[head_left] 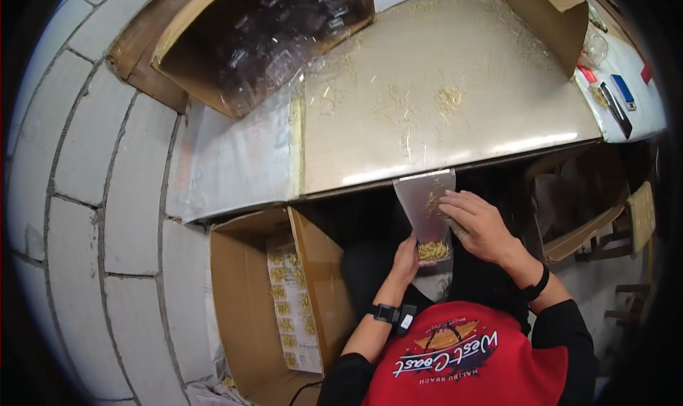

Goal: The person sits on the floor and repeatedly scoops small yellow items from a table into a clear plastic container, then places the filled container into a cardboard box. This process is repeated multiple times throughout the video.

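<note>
While your left grip (404, 259) clasps the lengthwise near-to-far pale tray (418, 210) at near left, your right grip (478, 225), loosely open, overlaps its right edge; gold pins (432, 251) fill its near end.

Black sleeves (567, 335) flank a printed red top (473, 360).

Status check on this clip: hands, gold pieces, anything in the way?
Left hand at left edge of grey chute; right hand over its right side, contact unclear. Gold pieces heaped at near end, strays higher up. Cardboard box at left, apart from hands.
</note>
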### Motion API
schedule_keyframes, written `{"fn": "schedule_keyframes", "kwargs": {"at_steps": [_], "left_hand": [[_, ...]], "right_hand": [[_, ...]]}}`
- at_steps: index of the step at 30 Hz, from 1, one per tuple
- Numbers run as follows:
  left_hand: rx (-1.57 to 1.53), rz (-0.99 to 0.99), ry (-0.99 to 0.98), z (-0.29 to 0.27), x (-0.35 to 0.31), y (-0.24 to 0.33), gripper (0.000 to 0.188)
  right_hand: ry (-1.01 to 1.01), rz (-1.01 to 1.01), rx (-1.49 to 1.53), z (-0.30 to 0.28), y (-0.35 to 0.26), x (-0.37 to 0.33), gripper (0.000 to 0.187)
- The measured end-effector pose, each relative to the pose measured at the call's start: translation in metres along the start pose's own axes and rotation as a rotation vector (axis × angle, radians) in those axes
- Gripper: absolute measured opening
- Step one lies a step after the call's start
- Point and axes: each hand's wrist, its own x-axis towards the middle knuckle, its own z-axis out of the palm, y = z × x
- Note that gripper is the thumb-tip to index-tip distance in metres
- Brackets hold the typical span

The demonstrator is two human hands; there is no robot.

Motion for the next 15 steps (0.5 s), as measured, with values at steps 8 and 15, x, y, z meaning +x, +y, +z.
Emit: {"fn": "schedule_keyframes", "kwargs": {"at_steps": [8,15], "left_hand": [[0.0,0.002,-0.005,0.003,-0.011,0.001,0.045],[0.103,-0.004,0.012,-0.028,-0.033,-0.011,0.025]], "right_hand": [[0.047,0.169,0.196,-0.002,-0.003,-0.024,0.036],[-0.134,0.209,0.306,0.017,-0.007,-0.05,0.032]]}}
